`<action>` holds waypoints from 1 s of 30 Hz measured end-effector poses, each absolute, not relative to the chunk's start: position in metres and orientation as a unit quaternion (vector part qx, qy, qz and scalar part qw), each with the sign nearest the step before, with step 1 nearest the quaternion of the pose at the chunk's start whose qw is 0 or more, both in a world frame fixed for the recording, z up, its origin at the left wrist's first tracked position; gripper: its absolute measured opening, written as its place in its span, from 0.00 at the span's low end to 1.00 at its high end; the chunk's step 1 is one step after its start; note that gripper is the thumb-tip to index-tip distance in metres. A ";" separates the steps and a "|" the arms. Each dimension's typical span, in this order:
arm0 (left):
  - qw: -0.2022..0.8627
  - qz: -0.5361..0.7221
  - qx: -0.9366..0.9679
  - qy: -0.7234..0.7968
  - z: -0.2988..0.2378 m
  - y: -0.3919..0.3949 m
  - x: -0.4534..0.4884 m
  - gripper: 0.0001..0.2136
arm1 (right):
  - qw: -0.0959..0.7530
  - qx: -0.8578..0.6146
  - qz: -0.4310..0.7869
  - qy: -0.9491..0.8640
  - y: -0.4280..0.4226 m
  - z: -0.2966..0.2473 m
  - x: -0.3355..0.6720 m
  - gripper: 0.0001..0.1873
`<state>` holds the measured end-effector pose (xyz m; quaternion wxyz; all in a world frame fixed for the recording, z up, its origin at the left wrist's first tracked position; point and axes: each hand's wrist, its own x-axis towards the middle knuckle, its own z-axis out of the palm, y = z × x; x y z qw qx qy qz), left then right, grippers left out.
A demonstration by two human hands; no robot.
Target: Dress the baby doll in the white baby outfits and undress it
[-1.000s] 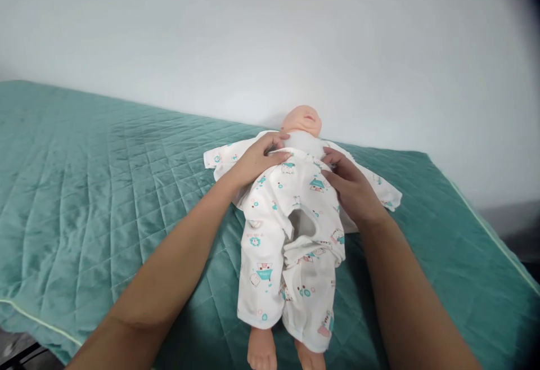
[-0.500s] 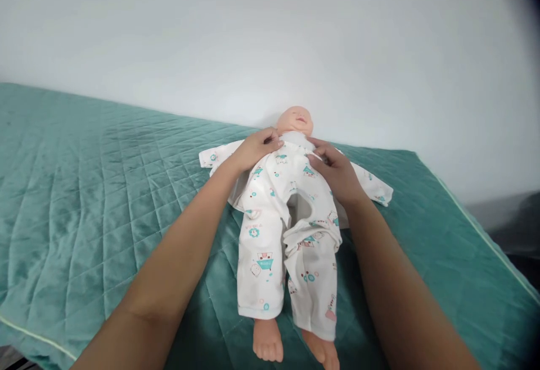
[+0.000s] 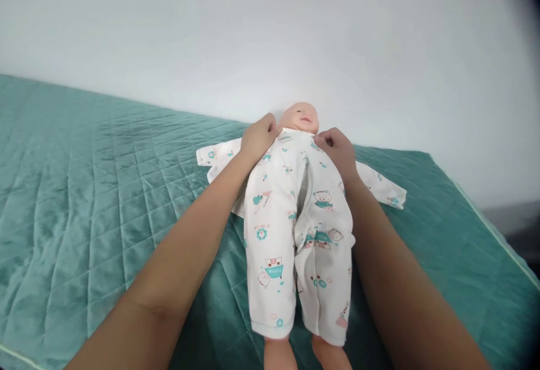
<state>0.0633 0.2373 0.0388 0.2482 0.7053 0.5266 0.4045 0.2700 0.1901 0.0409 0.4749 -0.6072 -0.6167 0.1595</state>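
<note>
A baby doll (image 3: 299,118) lies on its back, head toward the wall and feet toward me. White printed baby pants (image 3: 272,235) cover its legs and reach up over the chest to just below the chin. At the left of the waistband, my left hand (image 3: 260,136) is closed in a pinch on the pants. My right hand (image 3: 336,150) pinches the waistband's other side, fingers curled. Beneath my arms, the sleeves of a matching white top (image 3: 382,189) spread out to both sides. The bare lower legs (image 3: 280,354) stick out of the cuffs.
A green quilted cover (image 3: 126,190) lies under the doll, with a pale piped edge on the right. The plain white wall (image 3: 253,32) rises right behind the doll's head. Something dark stands beyond the right edge.
Both hands have drawn the pants' waistband further up toward the doll's chin. The white cloth at the neck is now mostly covered, and the cuffs sit higher in relation to the feet.
</note>
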 end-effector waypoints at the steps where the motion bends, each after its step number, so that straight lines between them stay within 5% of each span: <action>1: 0.242 0.407 0.703 0.531 0.038 0.238 0.064 0.10 | 0.475 -0.606 0.154 -0.619 0.191 0.040 0.271 0.10; 15: 0.204 0.413 0.702 0.543 0.032 0.235 0.066 0.11 | 0.433 -0.662 0.113 -0.601 0.213 0.035 0.282 0.20; 24: 0.283 0.454 0.696 0.479 0.027 0.229 0.062 0.04 | 0.524 -0.569 0.247 -0.584 0.179 0.037 0.275 0.07; 30: 0.269 0.439 0.732 0.446 0.020 0.216 0.052 0.13 | 0.522 -0.540 0.278 -0.599 0.147 0.037 0.275 0.16</action>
